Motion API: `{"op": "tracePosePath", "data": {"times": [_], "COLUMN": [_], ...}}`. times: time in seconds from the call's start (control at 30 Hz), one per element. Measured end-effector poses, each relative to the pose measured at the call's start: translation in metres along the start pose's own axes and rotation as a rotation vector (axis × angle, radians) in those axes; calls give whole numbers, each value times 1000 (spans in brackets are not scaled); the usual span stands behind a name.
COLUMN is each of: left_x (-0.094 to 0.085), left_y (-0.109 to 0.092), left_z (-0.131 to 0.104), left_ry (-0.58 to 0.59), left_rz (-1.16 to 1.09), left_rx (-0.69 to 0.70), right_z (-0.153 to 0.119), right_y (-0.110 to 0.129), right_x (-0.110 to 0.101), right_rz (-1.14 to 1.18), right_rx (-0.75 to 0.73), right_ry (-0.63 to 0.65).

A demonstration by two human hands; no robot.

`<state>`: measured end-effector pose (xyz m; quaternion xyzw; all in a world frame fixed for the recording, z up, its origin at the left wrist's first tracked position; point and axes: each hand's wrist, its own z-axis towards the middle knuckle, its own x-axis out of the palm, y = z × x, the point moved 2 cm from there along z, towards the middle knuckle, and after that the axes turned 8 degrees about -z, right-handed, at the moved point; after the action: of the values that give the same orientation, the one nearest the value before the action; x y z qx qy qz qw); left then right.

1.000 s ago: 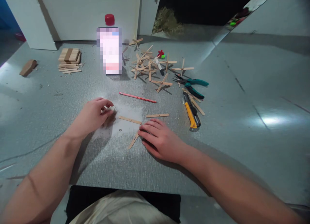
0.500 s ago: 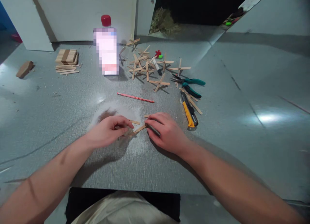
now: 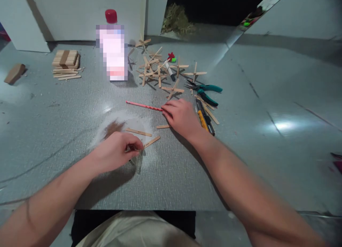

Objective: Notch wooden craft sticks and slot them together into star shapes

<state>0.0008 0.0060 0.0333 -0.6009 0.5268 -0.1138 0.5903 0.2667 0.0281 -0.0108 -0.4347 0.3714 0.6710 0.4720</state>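
Note:
My right hand [image 3: 181, 117] has its fingertips closed on the right end of a red patterned pencil [image 3: 143, 105], which lies on the grey surface. My left hand [image 3: 121, 150] is curled in a pinch close to the surface; what is between its fingers is hidden. By those fingertips is the near end of a slanted craft stick [image 3: 152, 142]. Another craft stick [image 3: 139, 132] with a small slot in its middle lies just beyond, on a patch of white powder [image 3: 133, 120]. A third craft stick [image 3: 162, 126] runs partly under my right hand.
Several crossed-stick pieces [image 3: 172, 89] are spread at the back. Teal-handled pliers [image 3: 205, 92] and a yellow-black utility knife [image 3: 203, 120] lie right of my right hand. A banded bundle of craft sticks [image 3: 65, 59] sits back left, near a lit, blurred-out phone [image 3: 114, 53].
My right hand has left the slanted craft stick, moved forward and taken hold of the pencil's right end. My left hand has stayed low, shifting slightly left and nearer. The view has shifted a little.

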Motion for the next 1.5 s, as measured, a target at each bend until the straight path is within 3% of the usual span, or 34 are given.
{"op": "tracePosePath", "data": {"times": [0.23, 0.33, 0.47, 0.57, 0.7, 0.9, 1.1, 1.2, 1.3, 1.37, 1.5], "left_x": [14, 20, 30, 36, 39, 36, 32, 31, 32, 32, 32], "left_y": [-5, -6, -3, -2, -1, 5, 8, 9, 9, 9, 9], "left_z": [-1, -3, -2, 1, 4, 6, 7, 9, 10, 11, 11], "left_ry": [-49, -96, -182, -235, -244, -218, -240, -245, -260, -256, -260], "left_rz": [429, 592, 687, 761, 726, 551, 490, 465, 459, 456, 438], "left_rx": [40, 87, 132, 156, 192, 250, 279, 293, 303, 291, 276], "right_z": [-6, -9, -18, -28, -40, -41, -48, -49, -45, -42, -44], "right_y": [7, 9, 16, 32, 49, 56, 72, 70, 62, 58, 59], "right_x": [-1, -10, -14, -8, -3, -15, -21, -23, -25, -23, -21], "right_rz": [-12, 87, 672, 1127, 1380, 1300, 1236, 1144, 979, 926, 902], "right_rx": [150, 227, 387, 428, 442, 265, 309, 306, 139, 55, 104], "right_ry": [-17, -95, -211, -147, 7, 281, 432, 333, 204, 247, 311]}}
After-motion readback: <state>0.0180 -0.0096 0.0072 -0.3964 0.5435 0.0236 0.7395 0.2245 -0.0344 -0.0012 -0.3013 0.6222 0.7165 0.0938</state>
